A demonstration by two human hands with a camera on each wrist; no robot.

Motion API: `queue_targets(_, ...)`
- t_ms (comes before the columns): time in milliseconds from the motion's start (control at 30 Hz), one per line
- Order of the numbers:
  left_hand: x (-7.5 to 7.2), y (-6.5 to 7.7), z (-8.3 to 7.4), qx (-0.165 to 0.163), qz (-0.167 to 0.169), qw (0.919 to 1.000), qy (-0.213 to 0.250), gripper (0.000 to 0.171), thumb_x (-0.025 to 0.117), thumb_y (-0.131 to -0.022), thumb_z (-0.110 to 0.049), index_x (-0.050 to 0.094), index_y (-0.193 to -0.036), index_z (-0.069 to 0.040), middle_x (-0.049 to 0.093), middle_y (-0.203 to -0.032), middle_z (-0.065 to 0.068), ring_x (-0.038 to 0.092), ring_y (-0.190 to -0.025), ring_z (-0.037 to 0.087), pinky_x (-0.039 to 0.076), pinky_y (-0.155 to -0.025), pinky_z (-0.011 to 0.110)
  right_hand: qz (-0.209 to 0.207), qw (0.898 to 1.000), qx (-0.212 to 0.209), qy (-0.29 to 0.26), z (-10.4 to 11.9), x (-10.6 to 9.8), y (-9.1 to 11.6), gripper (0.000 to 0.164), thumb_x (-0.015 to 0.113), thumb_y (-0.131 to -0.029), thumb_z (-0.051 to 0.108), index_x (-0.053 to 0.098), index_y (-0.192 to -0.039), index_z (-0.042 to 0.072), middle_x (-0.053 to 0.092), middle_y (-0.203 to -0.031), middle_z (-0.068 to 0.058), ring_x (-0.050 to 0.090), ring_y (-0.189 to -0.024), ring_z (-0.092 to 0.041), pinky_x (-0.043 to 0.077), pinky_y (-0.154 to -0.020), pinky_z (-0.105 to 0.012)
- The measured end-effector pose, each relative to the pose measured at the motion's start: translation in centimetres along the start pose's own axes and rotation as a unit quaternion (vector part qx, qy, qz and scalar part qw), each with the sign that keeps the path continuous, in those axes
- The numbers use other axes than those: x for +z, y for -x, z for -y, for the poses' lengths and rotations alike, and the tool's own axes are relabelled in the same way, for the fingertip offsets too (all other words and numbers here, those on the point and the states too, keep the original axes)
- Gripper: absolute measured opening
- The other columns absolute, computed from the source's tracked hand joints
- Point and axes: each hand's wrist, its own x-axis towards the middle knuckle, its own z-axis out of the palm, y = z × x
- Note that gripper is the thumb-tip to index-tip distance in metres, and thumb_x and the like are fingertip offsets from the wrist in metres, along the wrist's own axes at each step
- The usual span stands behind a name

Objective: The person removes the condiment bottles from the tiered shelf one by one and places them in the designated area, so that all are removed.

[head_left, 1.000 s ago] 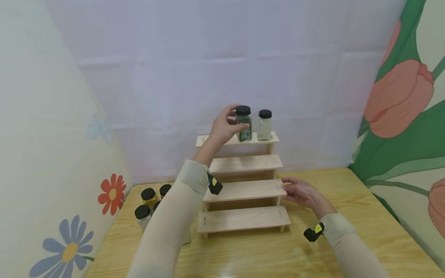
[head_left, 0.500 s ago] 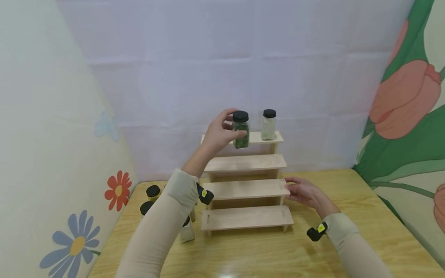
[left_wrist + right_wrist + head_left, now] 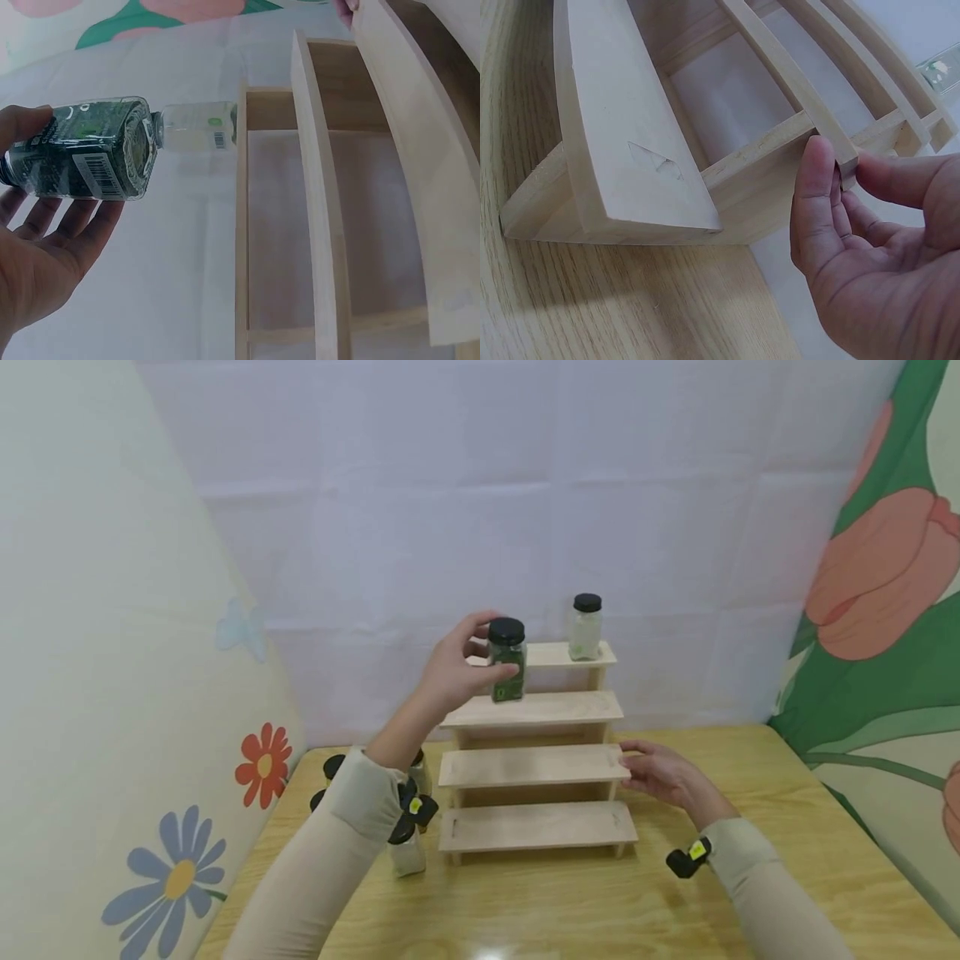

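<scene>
My left hand (image 3: 457, 670) holds a square glass jar of green dried herbs (image 3: 507, 672) with a black lid, thumb on one side and fingers on the other. The jar is in front of the upper tiers of a wooden stepped rack (image 3: 534, 766). In the left wrist view the jar's glass base and barcode (image 3: 97, 176) face the rack. My right hand (image 3: 660, 774) pinches the right end of the rack's second tier from the bottom, seen close in the right wrist view between thumb and fingers (image 3: 817, 202). A pale-filled jar (image 3: 586, 631) stands on the top tier's right end.
Several black-lidded jars stand on the wooden table (image 3: 540, 910) left of the rack, partly hidden by my left sleeve; one is a pale-filled jar (image 3: 407, 853). A white cloth (image 3: 420, 510) hangs behind, with flower-patterned panels on both sides.
My left hand has lifted the herb jar off the top tier and brought it left, lower and towards me. My right hand stays at the rack's end. The head view has shifted slightly.
</scene>
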Motion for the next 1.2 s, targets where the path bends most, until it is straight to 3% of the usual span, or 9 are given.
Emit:
queue_targets(200, -0.8, 1.3, 0.6, -0.001, 0.001, 1.0, -0.008, 0.067, 0.082, -0.086, -0.015, 0.051, -0.145, -0.023, 0.055, -0.126, 0.011, 0.062, -0.106, 0.029, 0.056, -0.087, 0.048, 0.006, 1.0, -0.002, 0.002, 0.1, -0.1, 0.0, 0.05, 0.053, -0.102, 0.001, 0.032, -0.148, -0.005, 0.068, -0.1, -0.004, 0.067, -0.086, -0.014, 0.057, -0.072, -0.025)
queue_targets(400, -1.5, 2.4, 1.3, -0.015, 0.002, 0.9997, -0.02, 0.069, 0.082, -0.087, -0.018, 0.048, -0.148, -0.022, 0.053, -0.13, 0.011, 0.061, -0.111, 0.03, 0.054, -0.091, 0.051, 0.015, 1.0, -0.004, -0.007, 0.0, -0.3, 0.1, 0.044, 0.053, -0.103, 0.001, 0.037, -0.144, -0.003, 0.068, -0.099, -0.004, 0.067, -0.084, -0.013, 0.057, -0.071, -0.024)
queue_targets(600, -1.7, 3.2, 2.2, 0.009, 0.008, 0.9998, -0.018, 0.069, 0.081, -0.087, -0.014, 0.048, -0.148, -0.017, 0.054, -0.128, 0.011, 0.062, -0.106, 0.028, 0.056, -0.089, 0.047, 0.015, 1.0, -0.005, -0.011, 0.0, -0.3, 0.1, 0.044, 0.053, -0.103, 0.001, 0.037, -0.144, -0.004, 0.068, -0.097, -0.004, 0.067, -0.082, -0.012, 0.057, -0.07, -0.023)
queue_targets(833, -2.2, 4.0, 2.9, 0.023, 0.013, 0.9996, -0.011, 0.068, 0.08, -0.087, -0.011, 0.049, -0.148, -0.015, 0.056, -0.126, 0.013, 0.064, -0.104, 0.03, 0.057, -0.09, 0.047, 0.006, 1.0, 0.007, -0.01, 0.1, -0.5, 0.1, 0.054, 0.052, -0.103, 0.001, 0.026, -0.151, -0.005, 0.067, -0.098, -0.004, 0.066, -0.082, -0.012, 0.057, -0.07, -0.024)
queue_targets(1200, -3.5, 5.9, 3.6, 0.001, 0.01, 0.9995, -0.03, 0.071, 0.08, -0.088, -0.014, 0.046, -0.15, -0.02, 0.054, -0.13, 0.013, 0.062, -0.108, 0.03, 0.055, -0.094, 0.051, 0.011, 1.0, 0.006, -0.012, 0.0, -0.4, 0.0, 0.054, 0.051, -0.103, 0.001, 0.026, -0.151, -0.005, 0.068, -0.097, -0.003, 0.066, -0.082, -0.011, 0.057, -0.071, -0.024)
